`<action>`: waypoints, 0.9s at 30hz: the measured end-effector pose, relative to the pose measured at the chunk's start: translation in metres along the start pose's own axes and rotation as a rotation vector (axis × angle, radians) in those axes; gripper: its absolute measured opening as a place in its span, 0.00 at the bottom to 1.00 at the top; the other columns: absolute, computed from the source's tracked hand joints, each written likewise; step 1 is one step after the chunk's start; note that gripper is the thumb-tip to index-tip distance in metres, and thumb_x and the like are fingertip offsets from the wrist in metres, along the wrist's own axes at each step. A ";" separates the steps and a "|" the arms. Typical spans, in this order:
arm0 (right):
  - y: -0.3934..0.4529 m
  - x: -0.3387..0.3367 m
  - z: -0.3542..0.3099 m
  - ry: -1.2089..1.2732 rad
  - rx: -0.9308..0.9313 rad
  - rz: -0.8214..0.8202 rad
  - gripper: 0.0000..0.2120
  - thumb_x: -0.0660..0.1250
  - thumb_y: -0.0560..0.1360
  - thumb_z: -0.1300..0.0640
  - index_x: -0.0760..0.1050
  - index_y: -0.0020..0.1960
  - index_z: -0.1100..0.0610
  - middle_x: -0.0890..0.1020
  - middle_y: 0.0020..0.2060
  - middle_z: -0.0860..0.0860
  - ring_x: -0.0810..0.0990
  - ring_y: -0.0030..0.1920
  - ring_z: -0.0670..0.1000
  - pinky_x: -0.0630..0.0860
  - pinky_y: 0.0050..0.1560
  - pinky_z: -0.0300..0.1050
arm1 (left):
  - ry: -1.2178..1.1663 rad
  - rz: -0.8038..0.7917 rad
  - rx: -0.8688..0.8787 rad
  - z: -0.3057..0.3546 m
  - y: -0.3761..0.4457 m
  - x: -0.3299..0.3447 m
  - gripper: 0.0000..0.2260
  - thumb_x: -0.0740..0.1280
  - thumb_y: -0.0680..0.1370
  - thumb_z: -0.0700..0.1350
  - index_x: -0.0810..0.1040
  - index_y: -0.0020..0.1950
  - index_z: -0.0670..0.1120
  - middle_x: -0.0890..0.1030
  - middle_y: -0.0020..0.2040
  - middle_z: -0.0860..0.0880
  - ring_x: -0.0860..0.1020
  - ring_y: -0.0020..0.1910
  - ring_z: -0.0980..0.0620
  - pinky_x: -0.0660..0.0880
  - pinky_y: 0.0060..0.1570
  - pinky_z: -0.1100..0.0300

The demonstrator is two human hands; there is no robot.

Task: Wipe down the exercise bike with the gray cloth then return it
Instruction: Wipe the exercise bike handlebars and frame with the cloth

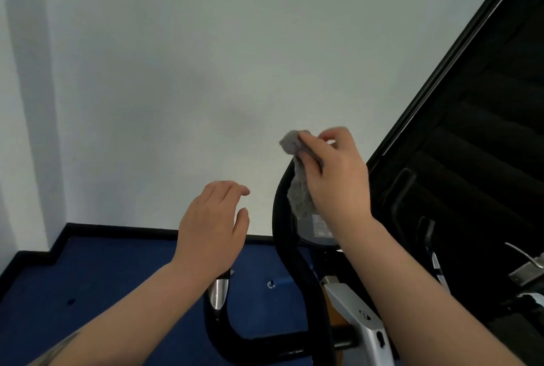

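My right hand (335,171) is shut on the gray cloth (298,189), which hangs bunched from my fingers against the top of the exercise bike's black curved handlebar (282,218). Just below the cloth sits the bike's gray console (319,227), partly hidden by my wrist. My left hand (212,227) hovers open to the left of the handlebar, above a lower black grip with a silver sensor plate (219,292). It holds nothing. The bike's silver frame post (353,306) runs down at the lower middle.
A white wall (176,71) fills the view ahead. Blue carpet (88,292) with a black skirting lies below. A black door or panel (485,130) with a silver lever handle (527,262) stands close on the right.
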State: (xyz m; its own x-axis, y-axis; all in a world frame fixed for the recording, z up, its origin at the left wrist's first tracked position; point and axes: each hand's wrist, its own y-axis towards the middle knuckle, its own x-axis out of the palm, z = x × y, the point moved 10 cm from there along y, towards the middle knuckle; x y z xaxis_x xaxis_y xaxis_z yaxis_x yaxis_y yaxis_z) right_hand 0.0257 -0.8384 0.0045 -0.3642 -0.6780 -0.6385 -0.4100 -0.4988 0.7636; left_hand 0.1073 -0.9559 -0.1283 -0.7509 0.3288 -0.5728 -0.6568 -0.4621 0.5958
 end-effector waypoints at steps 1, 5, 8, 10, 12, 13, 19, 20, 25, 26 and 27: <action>0.005 0.013 -0.011 -0.133 -0.075 -0.072 0.08 0.68 0.74 0.62 0.79 0.53 0.57 0.75 0.50 0.54 0.75 0.38 0.51 0.68 0.31 0.42 | 0.006 -0.004 -0.001 0.000 0.000 0.000 0.12 0.65 0.74 0.40 0.76 0.57 0.47 0.78 0.54 0.53 0.73 0.56 0.53 0.69 0.50 0.62; -0.003 0.052 -0.017 -0.335 -0.185 -0.271 0.15 0.72 0.61 0.73 0.79 0.45 0.59 0.77 0.46 0.57 0.78 0.40 0.56 0.64 0.28 0.41 | 0.067 -0.027 -0.001 -0.001 0.001 -0.001 0.12 0.65 0.74 0.42 0.76 0.57 0.49 0.77 0.55 0.55 0.73 0.55 0.52 0.68 0.49 0.62; -0.015 0.056 -0.018 -0.318 -0.203 -0.259 0.14 0.75 0.58 0.71 0.78 0.40 0.60 0.77 0.44 0.56 0.78 0.37 0.55 0.62 0.26 0.40 | 0.083 -0.042 -0.002 0.000 0.002 0.000 0.12 0.63 0.75 0.42 0.76 0.57 0.50 0.77 0.55 0.56 0.73 0.53 0.52 0.69 0.47 0.60; -0.040 0.075 -0.012 -0.257 -0.154 -0.394 0.07 0.72 0.67 0.66 0.78 0.44 0.60 0.76 0.48 0.54 0.78 0.39 0.55 0.67 0.29 0.43 | 0.076 -0.042 -0.012 -0.001 0.002 -0.001 0.12 0.63 0.75 0.43 0.76 0.57 0.49 0.77 0.55 0.55 0.73 0.53 0.51 0.70 0.48 0.59; -0.061 0.081 -0.002 -0.093 -0.067 -0.477 0.04 0.67 0.74 0.61 0.80 0.47 0.59 0.76 0.50 0.51 0.79 0.42 0.53 0.73 0.37 0.45 | 0.074 -0.046 -0.013 -0.001 0.001 -0.002 0.12 0.62 0.75 0.43 0.76 0.57 0.49 0.77 0.55 0.55 0.73 0.54 0.52 0.70 0.49 0.59; -0.063 0.080 0.006 0.000 -0.010 -0.509 0.06 0.67 0.75 0.60 0.81 0.48 0.59 0.76 0.50 0.50 0.79 0.45 0.52 0.75 0.43 0.46 | 0.072 -0.050 -0.015 -0.001 0.001 -0.002 0.12 0.62 0.75 0.43 0.75 0.58 0.50 0.77 0.56 0.56 0.73 0.54 0.52 0.70 0.50 0.59; -0.024 0.041 0.019 0.100 0.002 -0.319 0.08 0.69 0.75 0.59 0.83 0.53 0.53 0.75 0.49 0.45 0.74 0.44 0.42 0.74 0.48 0.40 | 0.056 -0.049 -0.032 -0.002 0.002 0.000 0.12 0.61 0.76 0.44 0.75 0.58 0.50 0.76 0.57 0.56 0.71 0.55 0.52 0.69 0.50 0.60; -0.024 0.041 0.012 0.073 -0.009 -0.283 0.08 0.68 0.75 0.59 0.82 0.53 0.54 0.76 0.50 0.47 0.76 0.44 0.43 0.75 0.45 0.42 | 0.052 -0.044 -0.037 -0.002 0.001 0.001 0.12 0.62 0.76 0.44 0.75 0.58 0.50 0.76 0.57 0.56 0.71 0.55 0.52 0.70 0.50 0.59; -0.056 0.074 0.005 0.053 0.023 -0.391 0.06 0.66 0.77 0.59 0.82 0.48 0.57 0.76 0.50 0.50 0.79 0.43 0.50 0.76 0.42 0.48 | 0.071 -0.041 -0.027 -0.001 0.002 0.002 0.11 0.62 0.75 0.44 0.75 0.57 0.49 0.77 0.56 0.55 0.72 0.55 0.51 0.70 0.49 0.58; -0.063 0.073 0.009 0.080 0.025 -0.426 0.06 0.67 0.76 0.58 0.82 0.49 0.56 0.76 0.49 0.48 0.78 0.44 0.49 0.75 0.43 0.43 | 0.071 -0.040 -0.025 -0.001 0.002 0.002 0.11 0.62 0.75 0.43 0.75 0.57 0.49 0.77 0.56 0.54 0.72 0.55 0.50 0.70 0.49 0.58; -0.069 0.072 0.012 0.111 0.016 -0.478 0.06 0.67 0.76 0.58 0.82 0.50 0.55 0.75 0.49 0.47 0.77 0.44 0.47 0.72 0.45 0.37 | 0.068 -0.037 -0.023 -0.001 0.002 0.002 0.11 0.62 0.75 0.43 0.75 0.57 0.49 0.77 0.56 0.54 0.72 0.54 0.50 0.70 0.48 0.58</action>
State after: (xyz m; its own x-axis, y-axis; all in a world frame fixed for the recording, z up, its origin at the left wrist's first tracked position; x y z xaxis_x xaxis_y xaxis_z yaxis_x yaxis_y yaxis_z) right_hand 0.0180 -0.8467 -0.0954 -0.0407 -0.4288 -0.9025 -0.5223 -0.7608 0.3851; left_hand 0.1041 -0.9567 -0.1287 -0.7194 0.2892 -0.6315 -0.6815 -0.4697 0.5612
